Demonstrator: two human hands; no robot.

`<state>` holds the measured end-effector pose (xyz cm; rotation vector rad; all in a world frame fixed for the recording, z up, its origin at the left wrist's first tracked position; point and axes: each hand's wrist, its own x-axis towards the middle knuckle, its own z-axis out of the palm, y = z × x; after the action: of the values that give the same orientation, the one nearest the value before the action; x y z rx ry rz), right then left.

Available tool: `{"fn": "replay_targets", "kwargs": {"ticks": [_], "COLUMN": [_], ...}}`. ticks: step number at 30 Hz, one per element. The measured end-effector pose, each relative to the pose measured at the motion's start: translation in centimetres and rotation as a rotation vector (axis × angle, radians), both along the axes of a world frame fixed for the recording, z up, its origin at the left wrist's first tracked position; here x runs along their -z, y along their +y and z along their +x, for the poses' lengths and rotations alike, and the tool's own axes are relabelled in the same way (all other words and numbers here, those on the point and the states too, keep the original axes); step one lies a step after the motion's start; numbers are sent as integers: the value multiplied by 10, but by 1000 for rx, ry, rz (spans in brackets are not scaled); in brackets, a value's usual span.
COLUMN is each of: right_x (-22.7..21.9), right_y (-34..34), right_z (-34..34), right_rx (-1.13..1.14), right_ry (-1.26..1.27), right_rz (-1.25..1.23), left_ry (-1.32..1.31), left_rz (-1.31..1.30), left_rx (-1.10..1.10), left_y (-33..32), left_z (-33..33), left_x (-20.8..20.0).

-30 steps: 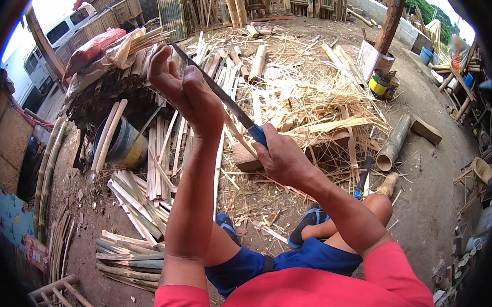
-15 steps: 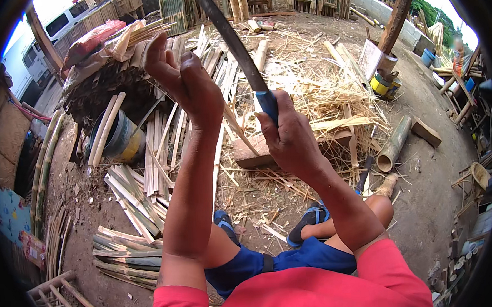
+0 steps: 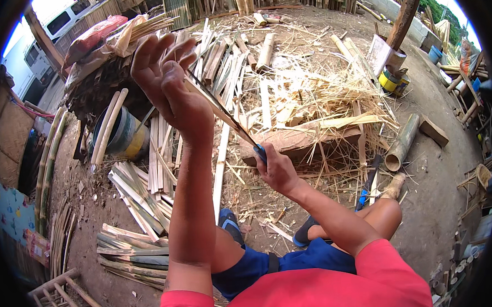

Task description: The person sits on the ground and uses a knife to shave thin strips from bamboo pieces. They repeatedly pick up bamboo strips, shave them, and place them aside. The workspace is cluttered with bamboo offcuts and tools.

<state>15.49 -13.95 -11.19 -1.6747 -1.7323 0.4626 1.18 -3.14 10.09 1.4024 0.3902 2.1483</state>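
Note:
My left hand [image 3: 171, 88] is raised at upper left, its fingers curled and partly apart. A pale, thin bamboo strip [image 3: 214, 106] slants down to the right from behind its thumb. The strip seems held there, though the hand itself hides the grip. Lower and to the right, my right hand [image 3: 279, 167] is closed round the blue handle of a long knife [image 3: 241, 129]. The dark blade lies along the strip, its tip close to my left hand. Beyond my right hand is a wooden block [image 3: 306, 141] on the ground.
Shavings [image 3: 332, 96] heap behind the block. Split bamboo slats [image 3: 130, 254] lie in bundles at left, near a bucket [image 3: 137, 141] holding poles. To the right are a bamboo tube [image 3: 403, 142] and another blue-handled blade [image 3: 365, 186]. A person [image 3: 465, 53] is far off at right.
The knife has swung down from pointing steeply upward and now lies along the strip. My right hand has dropped lower. My left hand has shifted slightly left, its fingers more spread.

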Motion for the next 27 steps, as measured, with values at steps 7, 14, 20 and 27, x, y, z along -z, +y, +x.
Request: {"fn": "replay_targets", "kwargs": {"ticks": [7,14,20,27], "right_x": [70,78,131,124], "right_y": [14,3,19,-19], "right_z": [14,-16,47,35], "right_rx": [161,-58,204,-67], "right_ry": [-20,125,-8,89], "right_rz": [-610,231,-582,129], "left_ry": [11,43,45,41], "left_rz": [62,-76,-95,-83], "left_rx": [-130,59,39,-13], "left_y": [-3,-10,-4,16], "left_z": [-48,-23,-26,-21], "left_x": [29,73,66,66]}}
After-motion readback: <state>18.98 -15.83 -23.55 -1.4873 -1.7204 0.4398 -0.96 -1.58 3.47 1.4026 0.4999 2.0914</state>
